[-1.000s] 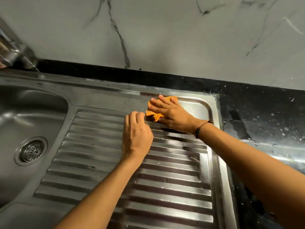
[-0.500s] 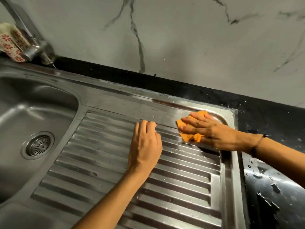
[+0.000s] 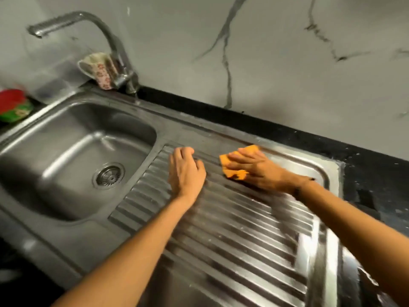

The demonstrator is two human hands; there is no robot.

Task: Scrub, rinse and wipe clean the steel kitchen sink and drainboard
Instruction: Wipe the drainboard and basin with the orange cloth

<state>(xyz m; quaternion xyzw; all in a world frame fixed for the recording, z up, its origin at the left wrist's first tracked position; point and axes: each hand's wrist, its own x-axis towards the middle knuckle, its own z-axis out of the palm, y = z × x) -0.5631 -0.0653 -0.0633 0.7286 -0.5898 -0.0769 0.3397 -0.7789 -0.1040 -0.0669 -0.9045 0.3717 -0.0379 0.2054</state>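
A grey marble wall with dark veins fills the upper part of the frame. In the upper left, a steel tap curves to the left. Just behind its base hangs a pale cloth with small red flowers. At the left edge sits a red and green object, perhaps a container; it is too blurred to tell. A black countertop with water drops runs along the wall to the right edge.

There were two bare hands, left and right, one orange cloth, one curved steel tap, one round drain strainer, one floral mug.
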